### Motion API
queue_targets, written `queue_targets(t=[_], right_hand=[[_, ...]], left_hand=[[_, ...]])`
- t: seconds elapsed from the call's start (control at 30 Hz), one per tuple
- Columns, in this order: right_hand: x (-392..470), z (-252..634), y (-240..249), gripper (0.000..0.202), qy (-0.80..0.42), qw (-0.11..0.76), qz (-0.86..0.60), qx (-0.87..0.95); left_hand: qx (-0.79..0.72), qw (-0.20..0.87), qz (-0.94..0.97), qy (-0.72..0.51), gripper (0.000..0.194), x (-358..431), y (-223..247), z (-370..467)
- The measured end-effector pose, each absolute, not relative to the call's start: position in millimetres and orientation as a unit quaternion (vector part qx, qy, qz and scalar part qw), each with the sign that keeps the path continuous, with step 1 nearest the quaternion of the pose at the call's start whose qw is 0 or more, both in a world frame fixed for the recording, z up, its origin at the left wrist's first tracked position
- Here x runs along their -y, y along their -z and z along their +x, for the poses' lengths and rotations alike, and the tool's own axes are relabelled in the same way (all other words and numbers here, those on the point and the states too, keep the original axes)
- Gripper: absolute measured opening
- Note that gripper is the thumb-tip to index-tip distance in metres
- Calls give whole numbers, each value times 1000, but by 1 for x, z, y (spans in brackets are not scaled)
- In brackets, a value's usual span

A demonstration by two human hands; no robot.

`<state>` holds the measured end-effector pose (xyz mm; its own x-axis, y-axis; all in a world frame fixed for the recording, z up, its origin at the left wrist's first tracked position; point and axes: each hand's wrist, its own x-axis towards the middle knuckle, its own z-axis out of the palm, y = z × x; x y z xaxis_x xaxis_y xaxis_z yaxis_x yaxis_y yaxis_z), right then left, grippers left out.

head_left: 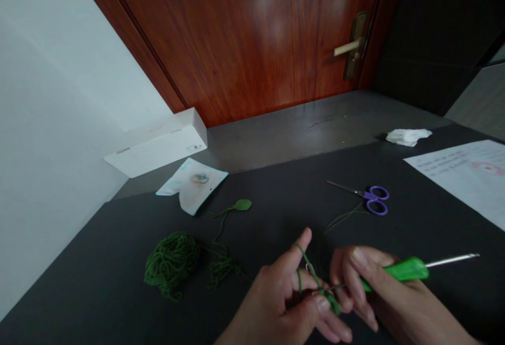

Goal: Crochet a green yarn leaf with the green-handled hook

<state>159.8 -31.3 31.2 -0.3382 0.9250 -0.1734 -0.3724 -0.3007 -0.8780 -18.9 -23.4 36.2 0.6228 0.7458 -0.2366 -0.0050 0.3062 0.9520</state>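
My right hand (369, 276) grips a crochet hook by its green handle (408, 270); one metal end sticks out to the right, the other reaches toward my left hand. Between thumb and fingers, my left hand (286, 297) pinches a small green crocheted piece (331, 301). Green yarn (303, 254) runs from it over the raised index finger and loops round another finger. The hook's thin tip lies at the piece; whether it passes through a stitch is hard to see. To the left sits a ball of green yarn (172, 262), with a loose tangle (222, 269) beside it.
A green leaf-shaped piece (242, 205) with a yarn tail lies beyond the ball. Purple-handled scissors (371, 198) rest near a thin dark thread. Around them are a white packet (201, 184), a white box (158, 148), crumpled tissue (408, 136) and a printed sheet (465, 169).
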Motion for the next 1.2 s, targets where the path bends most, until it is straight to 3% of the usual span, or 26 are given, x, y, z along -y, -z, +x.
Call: queue_targets(t=[0.27, 0.9, 1.2], right_hand=[[28, 152, -42, 45, -797, 437, -355, 218], [25, 156, -41, 41, -823, 450, -324, 122], [24, 154, -42, 38, -826, 457, -310, 114]], left_hand=[[-468, 689, 518, -194, 81, 16, -57, -17], [-432, 724, 461, -277, 87, 16, -56, -17], [-537, 532, 592, -280, 77, 18, -73, -17]])
